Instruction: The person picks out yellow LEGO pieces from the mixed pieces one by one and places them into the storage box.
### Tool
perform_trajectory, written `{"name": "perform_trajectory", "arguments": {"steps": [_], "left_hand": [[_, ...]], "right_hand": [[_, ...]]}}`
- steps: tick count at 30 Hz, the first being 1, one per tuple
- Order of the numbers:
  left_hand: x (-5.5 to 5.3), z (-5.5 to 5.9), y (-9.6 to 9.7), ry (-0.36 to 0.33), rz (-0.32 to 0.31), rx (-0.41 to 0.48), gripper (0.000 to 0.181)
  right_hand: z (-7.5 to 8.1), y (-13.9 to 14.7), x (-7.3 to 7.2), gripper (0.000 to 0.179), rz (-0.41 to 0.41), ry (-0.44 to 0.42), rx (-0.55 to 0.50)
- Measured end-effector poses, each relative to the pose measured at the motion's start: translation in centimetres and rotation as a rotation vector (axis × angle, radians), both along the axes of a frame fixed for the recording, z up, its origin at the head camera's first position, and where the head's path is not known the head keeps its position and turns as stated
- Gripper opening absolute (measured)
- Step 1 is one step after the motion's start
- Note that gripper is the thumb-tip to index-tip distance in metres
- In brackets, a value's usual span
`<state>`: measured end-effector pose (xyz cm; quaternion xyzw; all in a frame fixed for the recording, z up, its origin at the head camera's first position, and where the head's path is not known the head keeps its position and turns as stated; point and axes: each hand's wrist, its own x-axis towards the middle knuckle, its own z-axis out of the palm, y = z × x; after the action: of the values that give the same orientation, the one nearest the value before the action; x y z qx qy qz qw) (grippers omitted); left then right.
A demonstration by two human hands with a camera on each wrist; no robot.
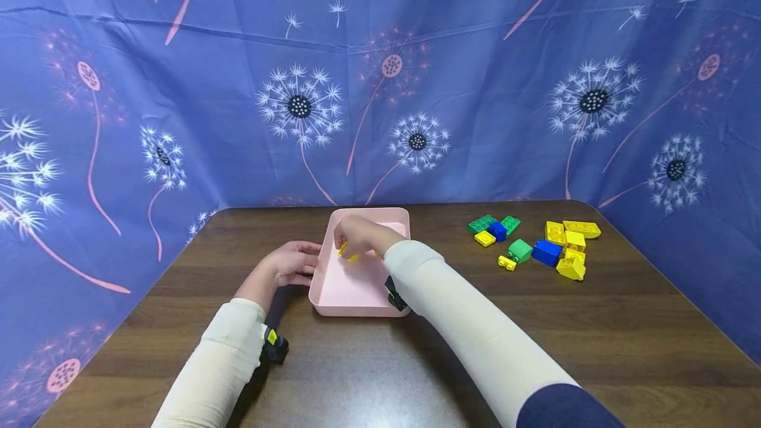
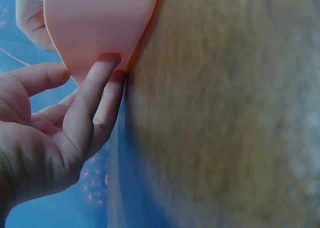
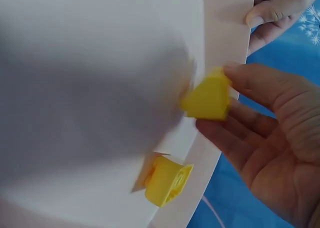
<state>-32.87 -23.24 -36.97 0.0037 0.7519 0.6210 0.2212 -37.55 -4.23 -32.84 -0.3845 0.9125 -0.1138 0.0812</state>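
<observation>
A pink tray [image 1: 357, 311] lies on the table. Over its far left part, my right hand [image 1: 361, 236] pinches a yellow toy brick [image 3: 207, 95] with a sloped side between thumb and fingers. A second yellow brick [image 3: 167, 182] rests inside, near the tray wall, in the right wrist view. On the tray's left side my left hand [image 1: 294, 263] touches the outer wall with extended fingers [image 2: 95, 88]. In the left wrist view, its fingertips meet the wall close to the tabletop, and another digit reaches the rim.
To the right on the brown table [image 1: 594, 335] are several loose bricks: green ones [image 1: 520, 251], blue ones [image 1: 547, 253] and a yellow group [image 1: 572, 267]. A small yellow piece [image 1: 507, 263] lies nearest the tray side. A blue patterned cloth [image 1: 357, 117] hangs behind.
</observation>
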Motion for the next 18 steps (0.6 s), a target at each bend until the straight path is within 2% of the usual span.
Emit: {"name": "perform_trajectory", "arguments": {"steps": [6, 12, 18], "left_hand": [[0.0, 0.1, -0.02, -0.006, 0.013, -0.009, 0.053], [-0.06, 0.16, -0.01, -0.003, 0.019, -0.01, 0.053], [0.05, 0.23, 0.02, -0.001, 0.01, 0.0, 0.054]], "right_hand": [[-0.04, -0.37, 0.36, 0.023, 0.033, 0.003, 0.116], [0.0, -0.24, 0.56, 0.028, 0.011, -0.001, 0.123], [0.49, 0.23, 0.66, 0.031, 0.024, -0.001, 0.094]]}}
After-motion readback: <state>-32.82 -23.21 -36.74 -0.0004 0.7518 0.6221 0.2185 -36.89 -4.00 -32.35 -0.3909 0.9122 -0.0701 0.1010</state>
